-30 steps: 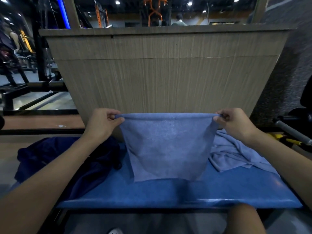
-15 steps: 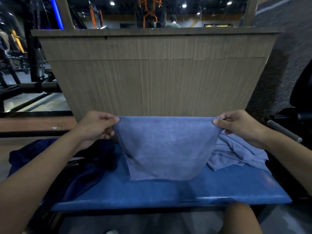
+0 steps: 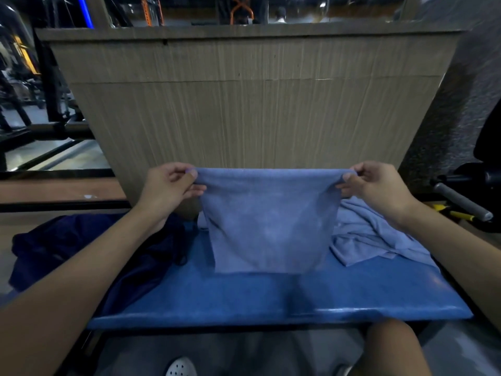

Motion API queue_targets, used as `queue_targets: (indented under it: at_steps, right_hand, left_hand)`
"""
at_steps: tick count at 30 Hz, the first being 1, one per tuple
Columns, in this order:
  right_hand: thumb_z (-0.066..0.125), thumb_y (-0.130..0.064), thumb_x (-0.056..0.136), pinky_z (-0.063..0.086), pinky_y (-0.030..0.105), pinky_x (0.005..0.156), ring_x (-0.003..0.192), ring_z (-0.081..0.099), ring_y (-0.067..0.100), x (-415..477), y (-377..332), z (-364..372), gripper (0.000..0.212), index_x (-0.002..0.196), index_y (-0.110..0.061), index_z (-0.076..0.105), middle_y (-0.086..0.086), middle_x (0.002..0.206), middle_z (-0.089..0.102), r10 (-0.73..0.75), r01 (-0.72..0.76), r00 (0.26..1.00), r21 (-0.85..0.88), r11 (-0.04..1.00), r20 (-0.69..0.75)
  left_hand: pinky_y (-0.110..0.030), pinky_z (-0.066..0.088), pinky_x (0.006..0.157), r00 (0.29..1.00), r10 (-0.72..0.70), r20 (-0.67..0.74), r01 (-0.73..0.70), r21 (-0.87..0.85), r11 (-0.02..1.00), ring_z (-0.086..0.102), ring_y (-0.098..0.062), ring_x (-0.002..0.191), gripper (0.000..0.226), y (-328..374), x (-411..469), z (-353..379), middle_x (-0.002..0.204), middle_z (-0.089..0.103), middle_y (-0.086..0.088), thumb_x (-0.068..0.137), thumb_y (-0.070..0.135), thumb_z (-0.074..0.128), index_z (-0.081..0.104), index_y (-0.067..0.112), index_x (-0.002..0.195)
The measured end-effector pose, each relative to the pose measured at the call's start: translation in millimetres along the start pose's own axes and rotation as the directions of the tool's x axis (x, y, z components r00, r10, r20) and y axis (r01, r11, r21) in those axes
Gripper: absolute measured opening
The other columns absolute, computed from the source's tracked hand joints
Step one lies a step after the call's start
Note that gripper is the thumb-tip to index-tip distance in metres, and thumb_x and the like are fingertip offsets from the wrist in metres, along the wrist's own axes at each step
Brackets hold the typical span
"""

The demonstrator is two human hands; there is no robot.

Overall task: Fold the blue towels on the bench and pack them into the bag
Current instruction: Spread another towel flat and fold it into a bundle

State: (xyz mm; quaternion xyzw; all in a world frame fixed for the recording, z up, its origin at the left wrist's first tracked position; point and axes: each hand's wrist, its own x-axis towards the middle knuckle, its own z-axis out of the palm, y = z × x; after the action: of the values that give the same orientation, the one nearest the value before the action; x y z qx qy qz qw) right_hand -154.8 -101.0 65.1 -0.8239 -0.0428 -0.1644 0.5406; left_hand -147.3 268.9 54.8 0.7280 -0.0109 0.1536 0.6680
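Above the padded blue bench (image 3: 271,299), a light blue towel (image 3: 271,226) hangs stretched between two bare hands, its top edge pulled nearly level and its lower edge reaching down to the bench top, though whether it rests there is hard to tell. On one upper corner the left hand (image 3: 169,189) has its thumb and curled fingers pinched tight, and the right hand (image 3: 375,187) pinches the opposite corner in the same way, thumb on top and fingers folded under the cloth. Both forearms reach in from the lower corners of the view. A second blue towel (image 3: 371,240) lies crumpled on the bench at the right, just beside the hanging one and partly behind it. At the left end of the bench sits a dark navy bag (image 3: 76,248), slumped and loose, with the left forearm crossing in front of it. Behind the bench stands a tall wood-grain panel (image 3: 257,104) that fills the middle of the view. Dark gym equipment shows dimly at the far left, and a grey padded handle (image 3: 461,202) sticks out at the right edge. A bare knee (image 3: 393,348) shows below the bench's front edge.
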Motion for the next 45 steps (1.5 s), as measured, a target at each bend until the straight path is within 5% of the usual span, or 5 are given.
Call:
queue_targets:
  at_steps: [18, 29, 33, 37, 45]
  right_hand:
    - [0.069, -0.004, 0.083, 0.04, 0.022, 0.055, 0.055, 0.054, 0.013, -100, 156, 48, 0.024, 0.061, -0.009, 0.063, 0.004, 0.054, 0.061, 0.345, -0.22, 0.837, -0.317, 0.923, 0.424]
    - [0.063, -0.01, 0.091, 0.046, 0.016, 0.089, 0.1, 0.062, 0.012, -96, 184, 85, 0.014, 0.102, -0.013, 0.07, 0.004, 0.105, 0.07, 0.362, -0.227, 0.799, -0.316, 0.921, 0.481]
    - [0.059, -0.032, 0.094, 0.047, 0.033, 0.09, 0.1, 0.065, 0.016, -93, 197, 91, 0.019, 0.108, -0.024, 0.068, -0.009, 0.103, 0.07, 0.297, 0.042, 0.83, -0.584, 0.81, 0.472]
    - [0.057, -0.033, 0.092, 0.044, 0.034, 0.079, 0.085, 0.065, 0.019, -78, 202, 99, 0.011, 0.087, -0.027, 0.065, -0.013, 0.079, 0.065, 0.182, 0.192, 0.869, -0.652, 0.734, 0.461]
    - [0.061, -0.02, 0.09, 0.051, 0.046, 0.077, 0.09, 0.06, 0.026, -19, 233, 130, 0.016, 0.106, -0.018, 0.062, 0.003, 0.094, 0.065, 0.054, 0.088, 0.969, -0.548, 0.832, 0.239]
  left_hand:
    - [-0.026, 0.055, 0.047, 0.775, -0.584, 0.241, 0.402, 0.526, 0.75, 0.068, -0.022, 0.054, 0.029, -155, -94, -8, 0.079, 0.066, -0.011, 0.103, 0.012, 0.043, 0.062, 0.001, 0.083]
    - [-0.015, 0.038, 0.093, 0.804, -0.34, 0.487, -0.133, 0.706, 0.696, 0.056, -0.014, 0.1, 0.066, -197, -81, 7, 0.098, 0.061, 0.008, 0.078, 0.059, 0.039, 0.07, 0.004, 0.098]
    - [-0.041, 0.043, 0.094, 0.804, -0.3, 0.513, -0.301, 0.787, 0.539, 0.061, -0.012, 0.095, 0.059, -205, -78, 10, 0.1, 0.068, 0.011, 0.079, 0.057, 0.025, 0.07, 0.026, 0.101]
    - [-0.041, 0.051, 0.075, 0.855, -0.173, 0.489, -0.282, 0.717, 0.637, 0.059, -0.011, 0.067, 0.032, -217, -58, 13, 0.073, 0.063, 0.007, 0.083, 0.048, 0.041, 0.066, 0.029, 0.092]
    - [-0.035, 0.042, 0.1, 0.953, -0.143, 0.268, -0.119, 0.763, 0.636, 0.053, -0.019, 0.112, 0.033, -256, 5, 31, 0.117, 0.059, 0.001, 0.09, 0.029, 0.064, 0.063, 0.014, 0.12]
